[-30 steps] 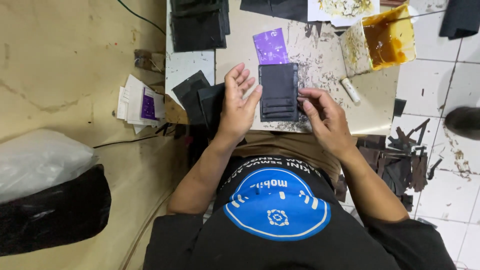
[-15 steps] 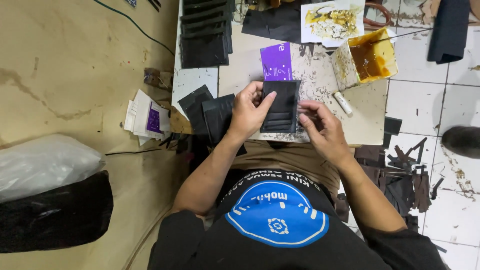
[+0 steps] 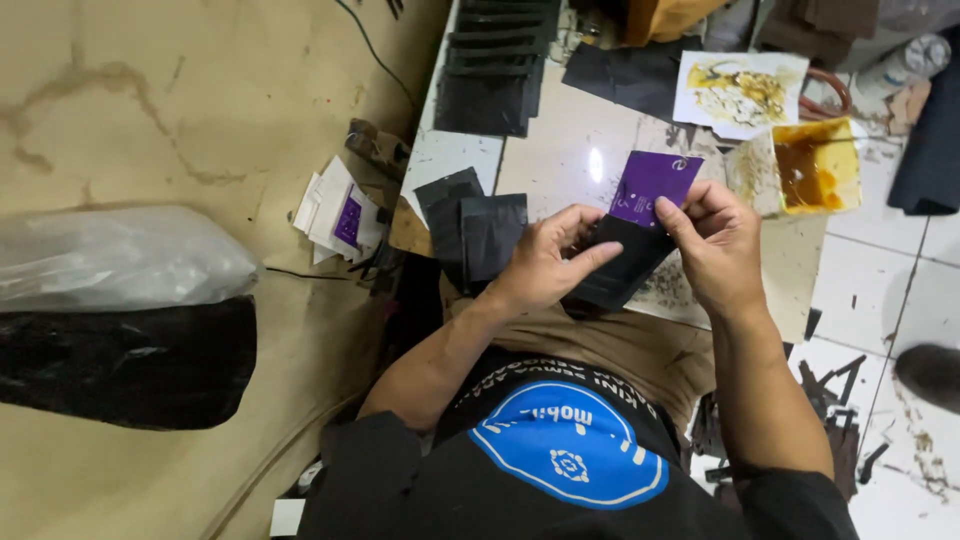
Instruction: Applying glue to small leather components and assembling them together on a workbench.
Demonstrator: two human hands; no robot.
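Beyond both hands, white tabletop (image 3: pixel 560 150) with stacked black pieces (image 3: pixel 495 70); glue tub (image 3: pixel 815 165) just past right hand (image 3: pixel 720 245). Between the hands, raised off the tabletop, black wallet piece (image 3: pixel 615 270), gripped by left hand (image 3: pixel 545 260). Pinched in right fingertips, purple card (image 3: pixel 655 185) touching wallet piece.

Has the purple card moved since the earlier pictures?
Yes. The purple card no longer lies flat on the worktable beyond the black wallet piece; the right hand now holds it at that piece's top edge, nearer the person.
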